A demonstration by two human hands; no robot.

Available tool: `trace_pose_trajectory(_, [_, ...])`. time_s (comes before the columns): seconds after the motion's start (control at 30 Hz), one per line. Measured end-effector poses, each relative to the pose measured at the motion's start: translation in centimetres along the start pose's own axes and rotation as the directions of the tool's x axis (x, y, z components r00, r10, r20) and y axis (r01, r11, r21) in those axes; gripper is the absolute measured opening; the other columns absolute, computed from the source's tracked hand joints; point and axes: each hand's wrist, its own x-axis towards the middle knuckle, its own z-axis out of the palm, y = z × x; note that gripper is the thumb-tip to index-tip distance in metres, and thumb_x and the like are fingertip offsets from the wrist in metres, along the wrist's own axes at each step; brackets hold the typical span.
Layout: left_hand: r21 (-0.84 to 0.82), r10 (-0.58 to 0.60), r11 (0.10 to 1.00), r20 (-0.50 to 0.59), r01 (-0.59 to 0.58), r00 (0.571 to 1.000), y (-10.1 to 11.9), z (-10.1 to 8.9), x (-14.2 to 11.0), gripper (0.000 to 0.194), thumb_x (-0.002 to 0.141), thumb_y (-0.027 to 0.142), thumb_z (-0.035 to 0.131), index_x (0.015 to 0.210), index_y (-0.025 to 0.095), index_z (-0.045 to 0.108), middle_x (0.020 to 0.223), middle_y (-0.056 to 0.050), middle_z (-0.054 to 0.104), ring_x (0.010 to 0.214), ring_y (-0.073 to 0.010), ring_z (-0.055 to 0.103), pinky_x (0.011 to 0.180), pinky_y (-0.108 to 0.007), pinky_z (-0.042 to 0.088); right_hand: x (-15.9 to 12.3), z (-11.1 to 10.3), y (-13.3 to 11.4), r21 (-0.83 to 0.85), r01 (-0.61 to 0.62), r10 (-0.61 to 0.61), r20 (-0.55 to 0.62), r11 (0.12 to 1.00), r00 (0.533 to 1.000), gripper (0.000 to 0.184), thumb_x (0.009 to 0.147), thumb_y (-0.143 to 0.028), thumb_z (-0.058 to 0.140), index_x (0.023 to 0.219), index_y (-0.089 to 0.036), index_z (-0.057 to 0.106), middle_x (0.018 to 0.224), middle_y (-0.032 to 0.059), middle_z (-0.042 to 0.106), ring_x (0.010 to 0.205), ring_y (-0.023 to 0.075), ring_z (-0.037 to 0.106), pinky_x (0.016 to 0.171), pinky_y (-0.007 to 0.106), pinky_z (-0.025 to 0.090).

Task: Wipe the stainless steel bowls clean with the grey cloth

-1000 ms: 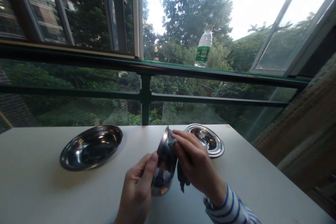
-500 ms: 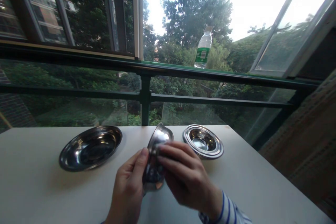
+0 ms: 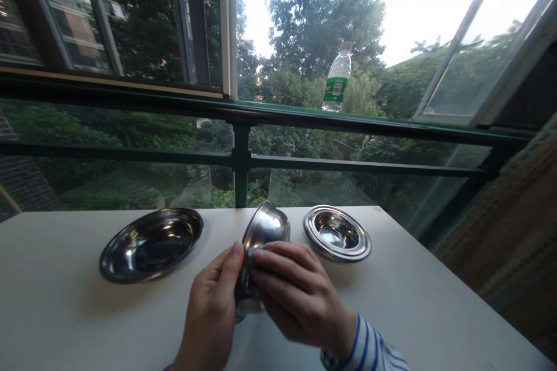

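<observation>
A shiny steel bowl [image 3: 267, 226] is tipped on its side above the table, its outer side facing right. My left hand [image 3: 215, 293] grips its rim, thumb lying along the edge. Against the outer wall of the bowl press the bent fingers of my right hand [image 3: 300, 290]. A small greyish-green bit shows at those fingertips, too little of it visible to name. The lower part of the bowl is partly covered by my right hand.
On the white table [image 3: 56, 313], a wide steel dish [image 3: 152, 246] lies to the left. Stacked steel bowls or plates [image 3: 337, 235] stand at the right. Behind runs a dark railing [image 3: 278, 113], with a plastic bottle [image 3: 336, 87] upright on it. A curtain [image 3: 513, 237] hangs at the far right.
My right hand has slid slightly left and down across the bowl's outer wall. My left hand keeps its grip on the bowl, which has barely shifted.
</observation>
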Motion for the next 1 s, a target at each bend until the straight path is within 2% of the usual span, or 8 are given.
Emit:
trace_pose_trajectory(0.17, [0.128,0.006,0.992,0.013,-0.008,1.0,-0.1,0.5,-0.6,0.033,0.073,0.044,0.058,0.057,0.016,0.054,0.053,0.002,0.047,0.051,-0.0105,0.043,0.049,-0.02,0.039,0.1,-0.9,1.3,0.092,-0.329,0.338,-0.126,0.94,0.933,0.029,0.084,-0.011,0.048,0.11,-0.02,0.057,0.111,0.0093,0.061,0.104,0.0202,0.054,0.087,0.04,0.048])
trace_pose_trajectory(0.33, [0.193,0.09,0.977,-0.013,-0.086,0.996,0.0,0.9,-1.2,0.031,0.071,0.043,0.06,0.056,0.017,0.053,0.054,0.002,0.047,0.053,-0.0112,0.045,0.051,-0.02,0.04,0.4,-1.3,0.6,0.091,-0.142,0.143,-0.003,0.986,0.99,0.028,0.078,-0.014,0.057,0.105,-0.019,0.06,0.11,0.0075,0.062,0.105,0.0222,0.051,0.087,0.04,0.047])
trace_pose_trajectory(0.4, [0.179,0.079,0.981,-0.002,-0.078,0.997,-0.1,0.9,-1.3,0.032,0.071,0.043,0.061,0.055,0.017,0.052,0.053,0.002,0.046,0.052,-0.0114,0.044,0.05,-0.02,0.04,0.4,-1.2,0.9,0.093,-0.187,0.192,-0.042,0.978,0.981,0.025,0.08,-0.015,0.055,0.103,-0.02,0.06,0.107,0.007,0.063,0.102,0.0212,0.053,0.085,0.04,0.047])
trace_pose_trajectory(0.5, [0.149,0.028,0.988,0.025,-0.031,0.999,-0.3,1.0,-1.5,0.034,0.072,0.044,0.059,0.054,0.017,0.049,0.052,0.001,0.046,0.052,-0.0117,0.045,0.049,-0.02,0.039,0.5,-1.3,1.6,0.092,-0.367,0.377,-0.131,0.926,0.917,0.022,0.084,-0.013,0.049,0.101,-0.02,0.061,0.102,0.0073,0.064,0.096,0.0188,0.056,0.083,0.038,0.048])
trace_pose_trajectory(0.57, [0.15,0.037,0.988,0.014,-0.038,0.999,-0.3,1.0,-1.5,0.033,0.072,0.044,0.059,0.054,0.017,0.049,0.053,0.002,0.046,0.052,-0.0112,0.044,0.049,-0.02,0.039,0.6,-1.5,1.4,0.083,-0.378,0.385,-0.118,0.922,0.915,0.023,0.083,-0.013,0.05,0.101,-0.019,0.061,0.103,0.0071,0.064,0.097,0.0185,0.056,0.083,0.037,0.048])
trace_pose_trajectory(0.73, [0.144,0.111,0.984,-0.037,-0.104,0.993,0.0,0.9,-1.2,0.026,0.07,0.042,0.062,0.061,0.017,0.057,0.054,0.002,0.047,0.053,-0.0113,0.043,0.048,-0.02,0.036,1.0,-1.5,-0.2,0.121,-0.119,0.116,0.035,0.985,0.993,0.025,0.077,-0.015,0.058,0.102,-0.021,0.061,0.107,0.0042,0.064,0.102,0.0199,0.052,0.086,0.037,0.047])
trace_pose_trajectory(0.9, [0.133,0.039,0.99,0.009,-0.04,0.999,0.0,0.7,-0.9,0.031,0.072,0.043,0.06,0.057,0.017,0.055,0.053,0.003,0.048,0.052,-0.0107,0.044,0.05,-0.02,0.038,0.6,-1.1,1.3,0.08,-0.328,0.335,-0.098,0.941,0.937,0.027,0.085,-0.012,0.049,0.109,-0.019,0.058,0.111,0.0082,0.061,0.103,0.0192,0.052,0.087,0.039,0.046])
trace_pose_trajectory(1.0, [0.065,0.017,0.998,-0.019,-0.016,1.0,-0.2,0.5,-0.8,0.029,0.073,0.044,0.06,0.063,0.016,0.059,0.058,0.002,0.055,0.056,-0.0111,0.048,0.053,-0.02,0.041,0.4,-1.1,1.5,0.067,-0.306,0.311,-0.09,0.95,0.946,0.029,0.083,-0.013,0.051,0.111,-0.02,0.056,0.114,0.0084,0.059,0.106,0.0202,0.05,0.088,0.041,0.046])
